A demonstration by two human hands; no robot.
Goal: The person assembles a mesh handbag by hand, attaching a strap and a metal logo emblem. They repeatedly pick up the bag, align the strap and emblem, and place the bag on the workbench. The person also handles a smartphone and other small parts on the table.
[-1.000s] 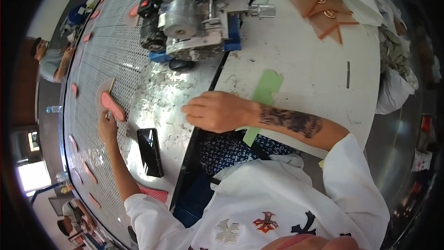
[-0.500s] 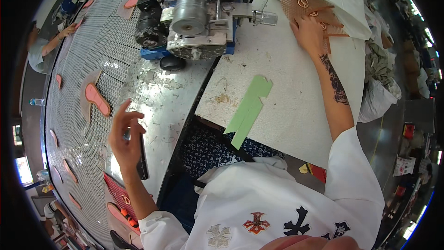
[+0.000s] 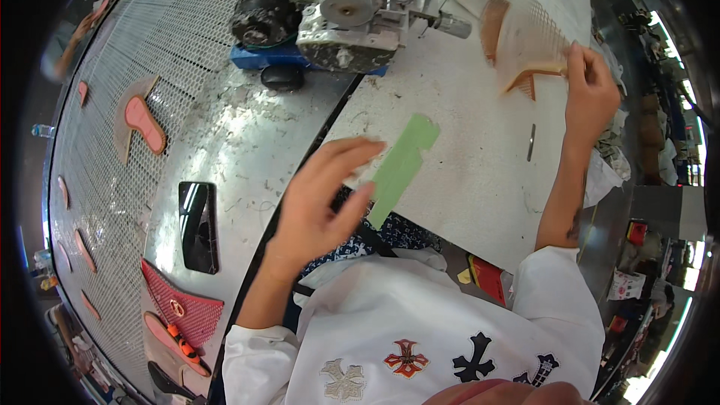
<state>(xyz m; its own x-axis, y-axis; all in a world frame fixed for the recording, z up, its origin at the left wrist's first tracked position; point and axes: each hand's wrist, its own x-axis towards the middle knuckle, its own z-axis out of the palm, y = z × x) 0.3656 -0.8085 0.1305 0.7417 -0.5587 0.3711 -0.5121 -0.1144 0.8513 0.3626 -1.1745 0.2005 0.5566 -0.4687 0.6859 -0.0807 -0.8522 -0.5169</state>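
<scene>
Head view, left to right: grey mesh surface [image 3: 176, 49], open-weave, with a pink insole [image 3: 145, 125] on it – long, rounded at both ends, lying on a pale translucent sheet. Right of that, a black phone [image 3: 198, 227], glossy, flat on scuffed bare metal [image 3: 244, 131]. Below the phone, a red mesh piece [image 3: 184, 296] with a round emblem, one corner pointing up-left. Up top, a machine [image 3: 337, 34]: bare metal cylinder and housings, black motor, blue base.

Left hand [image 3: 319, 195] has fingers spread, thumb apart, nothing gripped. Just right of its fingertips is a green template [image 3: 405, 169], flat-looking strip with a notch, slanting up-right; we can't tell if they touch.

Key relation: tan mesh piece [image 3: 532, 37] lies directly left of the right hand [image 3: 589, 94], its brown edge strip running left from the fingers, then bending down. Right hand is nearer by far – left is well apart, green template between. Right fingers are together, pinching the mesh at its right edge. Mesh is see-through and blurred, so we can't read its full outline or long axis. Just left of it: a brown mesh piece [image 3: 491, 30], partly covered. Below: a thin metal strip [image 3: 532, 142] on the matte white board [image 3: 465, 195].
</scene>
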